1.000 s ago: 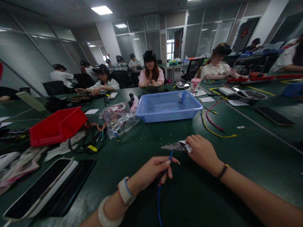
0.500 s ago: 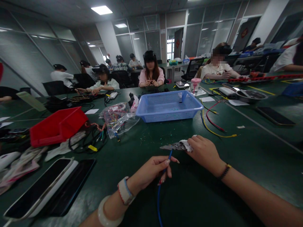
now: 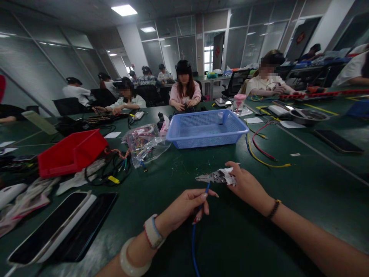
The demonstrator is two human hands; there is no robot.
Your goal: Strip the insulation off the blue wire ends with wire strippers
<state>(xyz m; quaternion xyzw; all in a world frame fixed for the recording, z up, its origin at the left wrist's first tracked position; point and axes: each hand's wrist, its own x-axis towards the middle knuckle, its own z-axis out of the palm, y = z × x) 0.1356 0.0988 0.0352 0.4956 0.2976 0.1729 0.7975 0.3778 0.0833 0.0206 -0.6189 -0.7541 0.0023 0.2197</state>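
Note:
My left hand (image 3: 194, 204) pinches a blue cable (image 3: 194, 246) between thumb and fingers, near the cable's upper end. The rest of the cable hangs down to the bottom edge of the view. Metal wire-stripping pliers (image 3: 211, 177), with white wrapping on the handles, are held in my right hand (image 3: 240, 179). Their jaws point left, just above the cable's tip. Whether jaws and cable touch, I cannot tell. Small wire scraps lie on the green table (image 3: 161, 200) beyond the pliers.
A blue basket (image 3: 206, 134) stands ahead. Left are a clear bag of wires (image 3: 144, 144), a red bin (image 3: 72, 156) and phones (image 3: 83, 227). Yellow and red cables (image 3: 259, 156) lie right. A person (image 3: 184, 86) sits across the table; others are around.
The fingers of my right hand have loosened a little on the handles, and the pliers have turned slightly. My left hand holds the blue cable almost unchanged.

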